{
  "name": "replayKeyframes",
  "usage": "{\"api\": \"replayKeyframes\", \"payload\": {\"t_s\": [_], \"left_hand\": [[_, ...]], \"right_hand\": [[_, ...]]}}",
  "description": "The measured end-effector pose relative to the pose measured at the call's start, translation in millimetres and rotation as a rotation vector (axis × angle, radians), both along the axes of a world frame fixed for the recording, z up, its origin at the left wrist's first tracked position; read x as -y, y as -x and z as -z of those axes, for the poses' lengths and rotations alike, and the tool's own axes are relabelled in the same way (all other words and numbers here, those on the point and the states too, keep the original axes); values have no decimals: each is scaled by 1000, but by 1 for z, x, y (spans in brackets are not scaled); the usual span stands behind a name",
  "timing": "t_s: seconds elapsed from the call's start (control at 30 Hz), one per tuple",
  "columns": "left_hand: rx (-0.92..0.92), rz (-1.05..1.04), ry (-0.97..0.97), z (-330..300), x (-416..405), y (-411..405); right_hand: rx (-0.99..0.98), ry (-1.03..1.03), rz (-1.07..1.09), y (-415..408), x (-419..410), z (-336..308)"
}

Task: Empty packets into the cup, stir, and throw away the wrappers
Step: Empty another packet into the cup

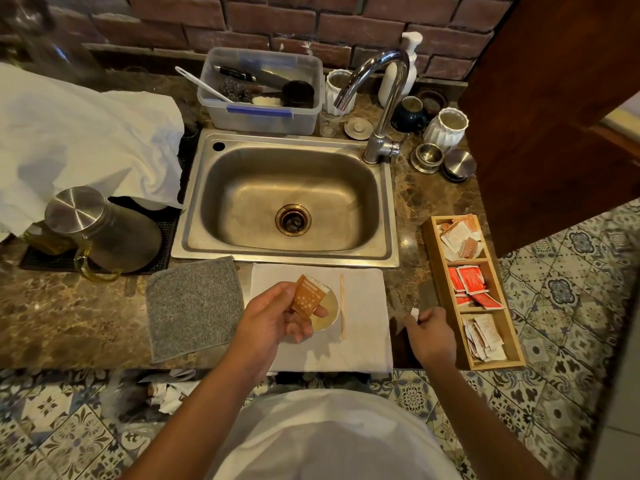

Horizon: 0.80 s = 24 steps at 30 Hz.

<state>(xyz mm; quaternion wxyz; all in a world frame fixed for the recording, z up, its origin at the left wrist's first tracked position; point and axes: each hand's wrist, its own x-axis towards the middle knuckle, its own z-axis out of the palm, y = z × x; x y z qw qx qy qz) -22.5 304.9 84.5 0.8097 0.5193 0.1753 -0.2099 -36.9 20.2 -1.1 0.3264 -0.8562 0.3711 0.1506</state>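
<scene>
- Orange packet [307, 295]: pinched in left hand [277, 315], tilted directly over the cup [327, 311]; top appears torn open.
- Cup: on white cloth [363, 341] in front of sink [291, 199]; pale liquid inside.
- Wooden stirrer [342, 306]: lies just beside cup, apparently unused.
- Right hand [431, 336]: fingers curled, pinching a small white scrap [414, 313], probably the torn strip.
- Wooden tray [472, 292]: three compartments of packets, at right.
- Progress: emptying seemingly underway; stirring and wrapper disposal remain.
</scene>
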Motion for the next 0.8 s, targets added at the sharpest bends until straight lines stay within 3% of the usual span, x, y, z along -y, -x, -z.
{"api": "replayKeyframes", "payload": {"t_s": [0.07, 0.2, 0.3, 0.57, 0.8], "left_hand": [[-8, -31, -69, 3, 0, 2], [39, -14, -308, 9, 0, 5], [65, -45, -380, 10, 1, 9], [82, -39, -407, 16, -5, 21], [-66, 204, -363, 31, -10, 26]], "right_hand": [[78, -84, -105, -3, -17, -20], [238, -442, -431, -6, -62, -67], [233, -631, -533, -3, -96, -90], [230, -668, -524, -5, -116, -74], [-15, -807, -432, -2, -117, -69]]}}
